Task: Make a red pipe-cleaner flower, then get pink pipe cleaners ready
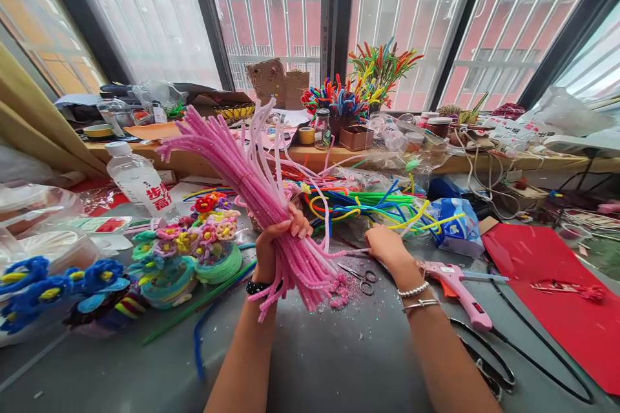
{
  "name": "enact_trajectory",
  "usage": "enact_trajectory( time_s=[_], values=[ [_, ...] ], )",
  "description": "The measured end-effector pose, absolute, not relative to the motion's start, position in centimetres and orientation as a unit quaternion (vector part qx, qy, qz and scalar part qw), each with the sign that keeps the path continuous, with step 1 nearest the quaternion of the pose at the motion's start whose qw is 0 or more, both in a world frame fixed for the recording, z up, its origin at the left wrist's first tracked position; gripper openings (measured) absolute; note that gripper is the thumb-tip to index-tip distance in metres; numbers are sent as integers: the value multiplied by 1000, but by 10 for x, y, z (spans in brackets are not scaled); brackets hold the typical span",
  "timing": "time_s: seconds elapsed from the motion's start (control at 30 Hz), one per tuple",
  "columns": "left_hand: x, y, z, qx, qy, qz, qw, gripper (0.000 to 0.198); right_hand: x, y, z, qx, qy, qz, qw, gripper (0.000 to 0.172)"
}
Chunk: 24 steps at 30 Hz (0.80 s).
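Note:
A thick bundle of pink pipe cleaners [256,196] leans up and to the left, its middle wrapped by the fingers of my left hand [281,238]. Paler pink strands arch out of its top. To the right, my right hand [387,246] is closed at the end of a thin pink strand [349,252] that stretches from the bundle; its fingertips are partly hidden. Small scissors [361,277] lie on the grey table between the hands, beside curled pink pieces [340,292] and scattered glitter.
A pink glue gun [460,293] with its cord and a red sheet [557,284] lie at the right. Colourful pipe cleaners [382,203] spread behind my hands. At the left are fuzzy flowers [167,248] and a bottle [140,183]. A cluttered windowsill [310,156] runs behind.

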<state>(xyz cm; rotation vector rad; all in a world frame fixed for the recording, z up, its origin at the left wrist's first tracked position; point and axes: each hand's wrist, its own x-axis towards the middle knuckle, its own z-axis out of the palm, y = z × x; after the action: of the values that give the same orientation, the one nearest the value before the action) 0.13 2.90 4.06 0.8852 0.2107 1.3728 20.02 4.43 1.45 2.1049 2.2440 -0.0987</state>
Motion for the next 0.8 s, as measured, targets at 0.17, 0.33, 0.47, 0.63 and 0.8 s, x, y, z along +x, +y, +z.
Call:
enact_trajectory(
  time_s=[0.17,0.33,0.47,0.63,0.8],
  values=[
    [1,31,38,384,90,604,693,14,200,31,45,675,733,40,-82,18],
    [3,31,36,388,57,590,706,15,183,-14,91,491,517,108,-693,13],
    [5,30,35,385,56,587,710,16,181,-19,101,401,446,-176,-781,16],
    [7,29,36,385,64,588,708,16,192,12,97,384,420,-521,-636,21],
    [6,29,36,393,69,577,712,16,206,9,133,328,401,-430,-739,16]
  ],
)
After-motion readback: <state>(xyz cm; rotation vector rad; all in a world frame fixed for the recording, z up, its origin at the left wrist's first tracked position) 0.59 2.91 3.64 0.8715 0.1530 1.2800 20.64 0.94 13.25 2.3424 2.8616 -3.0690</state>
